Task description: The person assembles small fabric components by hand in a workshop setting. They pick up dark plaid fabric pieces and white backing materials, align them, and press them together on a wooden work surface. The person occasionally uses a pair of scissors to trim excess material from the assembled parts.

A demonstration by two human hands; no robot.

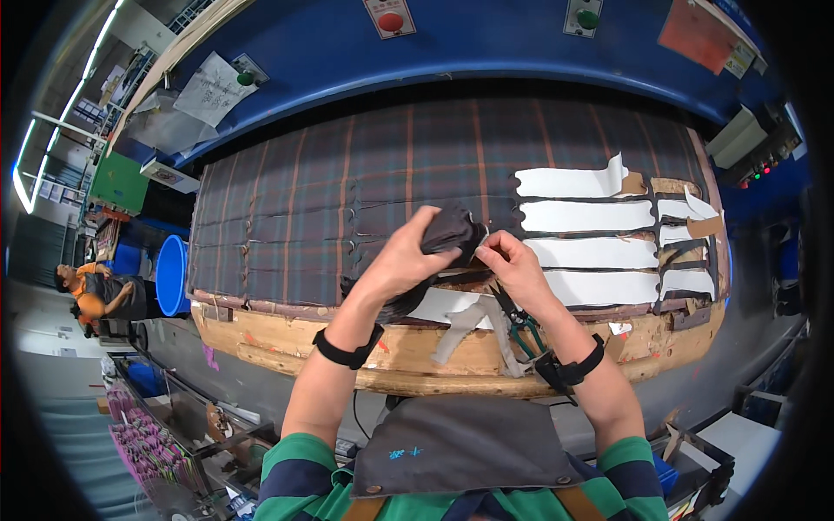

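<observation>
My left hand is closed round a folded bundle of dark fabric, held up over the table's front part. At the bundle's right edge my right hand is closed in a pinch, fingertips touching the fabric's edge or a thread there; which of the two cannot be made out. Beneath the hands lies dark plaid fabric with orange and green lines, cut into panels. Green-handled cutters lie below my right hand, beside pale cloth strips. My left hand partly hides the bundle.
White paper pieces fill the cut gaps on the right. Behind the fabric stands a blue machine beam with a red button and green buttons. The wooden table edge runs before me. A blue bin and another person are at left.
</observation>
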